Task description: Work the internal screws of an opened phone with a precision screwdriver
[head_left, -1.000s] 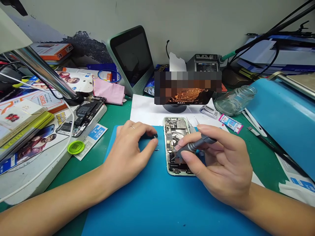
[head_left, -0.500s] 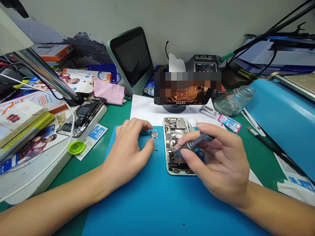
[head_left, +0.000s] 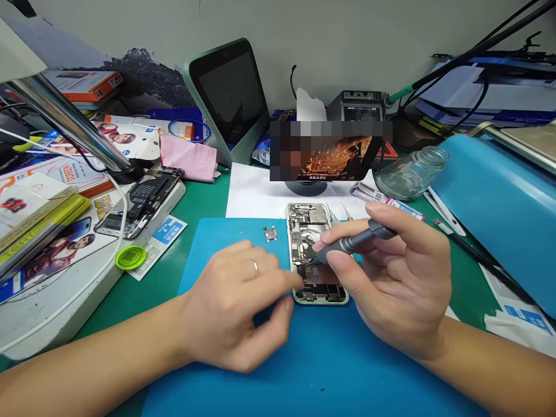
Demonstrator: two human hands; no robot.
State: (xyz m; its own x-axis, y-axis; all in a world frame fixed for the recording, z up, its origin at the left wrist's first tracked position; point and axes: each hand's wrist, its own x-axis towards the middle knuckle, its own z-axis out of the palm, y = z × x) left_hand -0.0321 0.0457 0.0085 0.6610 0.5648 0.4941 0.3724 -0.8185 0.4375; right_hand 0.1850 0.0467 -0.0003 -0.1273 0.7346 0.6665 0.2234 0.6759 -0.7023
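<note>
An opened phone [head_left: 309,289] with a pale green frame lies on the blue mat, its inner boards and connectors bare. My right hand [head_left: 399,278] grips a dark grey screwdriver [head_left: 354,242] between thumb and fingers, slanted so its tip points down at the phone's left inner part. Over the mat, just left of the phone, hovers my left hand [head_left: 243,307]. Its index finger reaches the phone's lower left edge, thumb held apart, and nothing shows in it; whether the finger touches the frame I cannot tell. A small metal phone part [head_left: 270,233] rests on the mat beyond this hand.
Behind the phone, a video plays on a propped screen [head_left: 334,159]. A glass jar [head_left: 410,174] stands back right. Another opened phone [head_left: 145,197] and a green cap [head_left: 131,258] lie left, near the lamp post [head_left: 87,124]. Thin screwdrivers [head_left: 347,212] lie behind.
My left hand has come away from the small metal part, moving toward me and right to the phone's lower edge. My right hand and the screwdriver have shifted slightly right. The view has tilted a little.
</note>
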